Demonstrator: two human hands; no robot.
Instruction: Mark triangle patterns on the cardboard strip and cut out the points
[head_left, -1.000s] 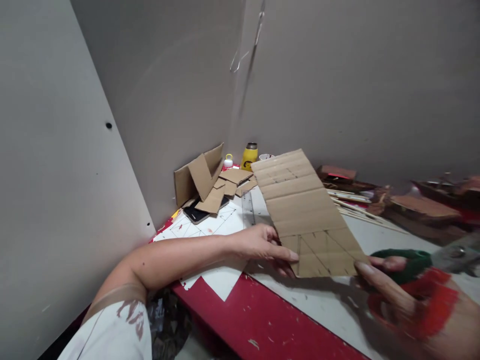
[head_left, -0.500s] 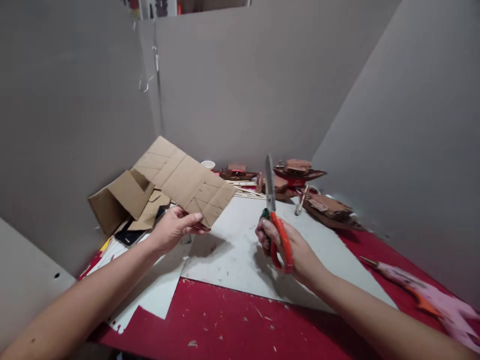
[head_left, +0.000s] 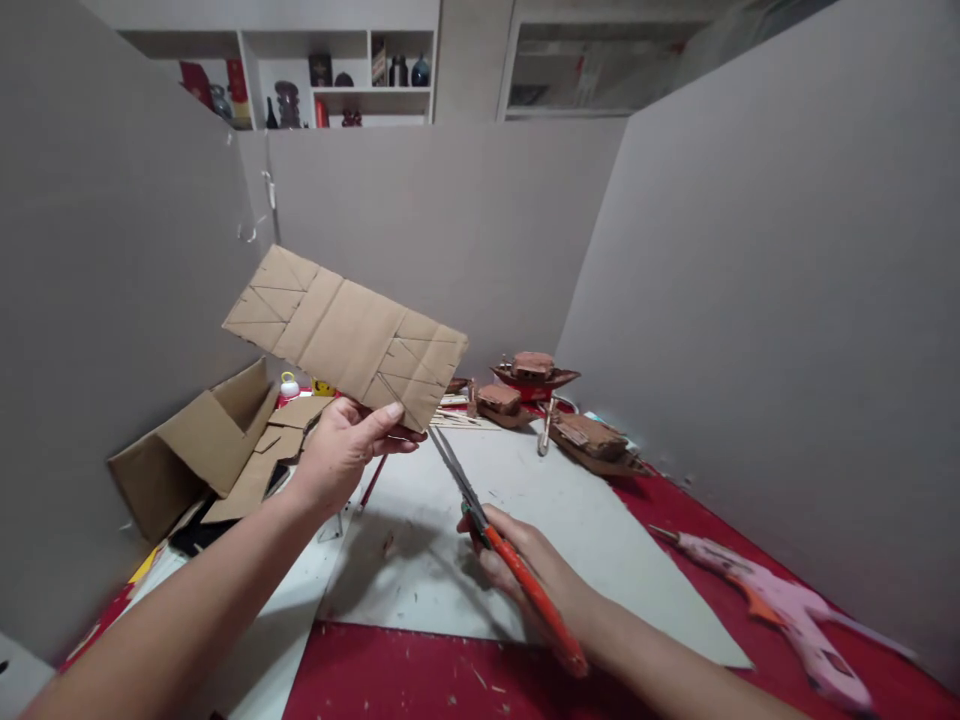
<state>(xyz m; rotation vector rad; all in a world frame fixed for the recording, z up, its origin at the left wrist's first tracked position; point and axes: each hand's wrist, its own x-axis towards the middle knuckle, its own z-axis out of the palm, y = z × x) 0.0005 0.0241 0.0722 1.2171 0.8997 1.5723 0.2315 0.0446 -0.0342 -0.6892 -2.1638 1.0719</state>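
My left hand (head_left: 352,440) pinches the lower edge of a flat cardboard piece (head_left: 341,330), thumb on its face. Pencil lines and short slits mark both ends of the cardboard, which is tilted and raised above the table. Scissors with orange-red handles (head_left: 525,590) are in my right hand (head_left: 517,565), their blades pointing up and left. The blade tips are close to the cardboard's lower right corner; whether they touch cannot be told. My fingers wrap round the handles and partly hide them.
Folded cardboard (head_left: 202,430) stands at the left. Brown model boats (head_left: 592,440) sit at the back right, beside thin sticks (head_left: 469,420). A pink glue gun (head_left: 780,600) lies right of the white board (head_left: 622,550). Grey panels enclose the table.
The scissors have turned from upright to slanting left, their tips now near the cardboard. The cardboard's face is turned more toward the camera. The view has shifted, showing shelves above.
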